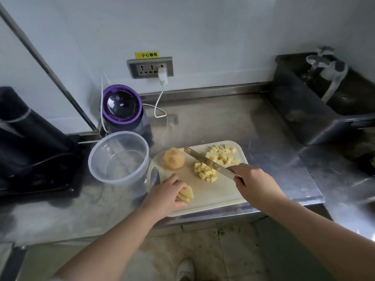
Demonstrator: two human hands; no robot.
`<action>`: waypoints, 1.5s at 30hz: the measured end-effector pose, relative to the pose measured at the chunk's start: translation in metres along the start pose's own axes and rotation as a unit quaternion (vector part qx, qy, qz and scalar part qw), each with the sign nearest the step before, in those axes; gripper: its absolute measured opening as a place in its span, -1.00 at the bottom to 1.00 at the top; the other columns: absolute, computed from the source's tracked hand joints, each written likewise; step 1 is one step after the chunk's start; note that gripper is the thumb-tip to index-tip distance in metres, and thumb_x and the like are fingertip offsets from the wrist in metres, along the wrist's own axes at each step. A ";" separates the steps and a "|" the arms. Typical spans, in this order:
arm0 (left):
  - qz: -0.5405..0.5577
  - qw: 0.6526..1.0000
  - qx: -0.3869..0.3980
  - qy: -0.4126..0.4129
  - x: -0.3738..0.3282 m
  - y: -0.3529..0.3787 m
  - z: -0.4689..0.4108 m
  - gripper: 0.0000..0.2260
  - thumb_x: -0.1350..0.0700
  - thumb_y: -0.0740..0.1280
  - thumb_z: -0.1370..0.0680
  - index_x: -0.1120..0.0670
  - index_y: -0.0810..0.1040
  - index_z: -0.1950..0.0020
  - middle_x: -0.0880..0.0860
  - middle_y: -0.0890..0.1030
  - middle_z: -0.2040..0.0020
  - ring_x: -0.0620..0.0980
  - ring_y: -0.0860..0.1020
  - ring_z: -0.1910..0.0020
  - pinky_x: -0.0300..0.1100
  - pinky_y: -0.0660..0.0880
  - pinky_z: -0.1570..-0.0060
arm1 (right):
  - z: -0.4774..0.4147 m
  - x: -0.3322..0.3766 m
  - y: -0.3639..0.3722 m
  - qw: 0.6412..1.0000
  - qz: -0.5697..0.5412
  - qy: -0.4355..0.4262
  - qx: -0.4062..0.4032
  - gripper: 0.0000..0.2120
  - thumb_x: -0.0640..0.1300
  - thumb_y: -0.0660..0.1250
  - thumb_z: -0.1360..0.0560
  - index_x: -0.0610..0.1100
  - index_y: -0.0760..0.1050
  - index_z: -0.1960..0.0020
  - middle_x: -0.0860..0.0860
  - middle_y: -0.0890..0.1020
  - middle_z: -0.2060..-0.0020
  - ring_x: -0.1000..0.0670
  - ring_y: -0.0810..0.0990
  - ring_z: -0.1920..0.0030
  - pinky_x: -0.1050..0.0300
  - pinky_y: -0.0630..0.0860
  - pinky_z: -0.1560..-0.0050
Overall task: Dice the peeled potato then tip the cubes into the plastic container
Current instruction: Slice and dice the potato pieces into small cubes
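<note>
Left hand (171,190) clamps potato strips (186,195) at the cutting board's (219,191) seven o'clock; right hand (253,179) grips the knife (207,161), blade aimed ten o'clock, handle mostly hidden.

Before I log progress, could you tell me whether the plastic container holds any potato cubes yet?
Empty: the plastic container stands upright and its clear bottom shows bare; the cubes lie on the cutting board.
</note>
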State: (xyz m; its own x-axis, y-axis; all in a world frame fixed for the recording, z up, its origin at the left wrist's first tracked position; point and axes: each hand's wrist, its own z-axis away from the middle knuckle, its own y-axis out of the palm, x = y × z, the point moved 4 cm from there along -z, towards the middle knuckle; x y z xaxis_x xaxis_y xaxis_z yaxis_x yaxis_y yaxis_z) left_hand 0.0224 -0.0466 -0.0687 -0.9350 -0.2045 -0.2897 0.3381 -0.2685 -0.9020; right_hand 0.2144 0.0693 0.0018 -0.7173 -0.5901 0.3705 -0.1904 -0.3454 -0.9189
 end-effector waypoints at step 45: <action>0.116 0.981 -0.144 -0.051 -0.013 0.019 -0.004 -0.85 0.11 0.35 -0.54 0.07 0.55 -0.10 -0.10 0.47 -0.14 -0.12 0.52 0.00 -0.25 0.48 -0.01 | 0.027 0.003 0.050 0.970 0.107 -0.040 0.213 -0.71 -0.27 0.17 -0.60 -0.03 0.32 -0.27 0.03 0.53 0.00 -0.01 0.59 0.07 0.07 0.61 0.03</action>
State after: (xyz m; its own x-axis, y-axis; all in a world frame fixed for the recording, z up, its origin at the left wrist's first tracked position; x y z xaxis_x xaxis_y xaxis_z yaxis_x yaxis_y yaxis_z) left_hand 0.0410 -0.0454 -0.0833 -0.8156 -0.3266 -0.4776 0.4831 0.0701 -0.8728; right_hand 0.2206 0.0307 -0.0393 -0.6523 -0.7304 0.2026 0.2632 -0.4689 -0.8431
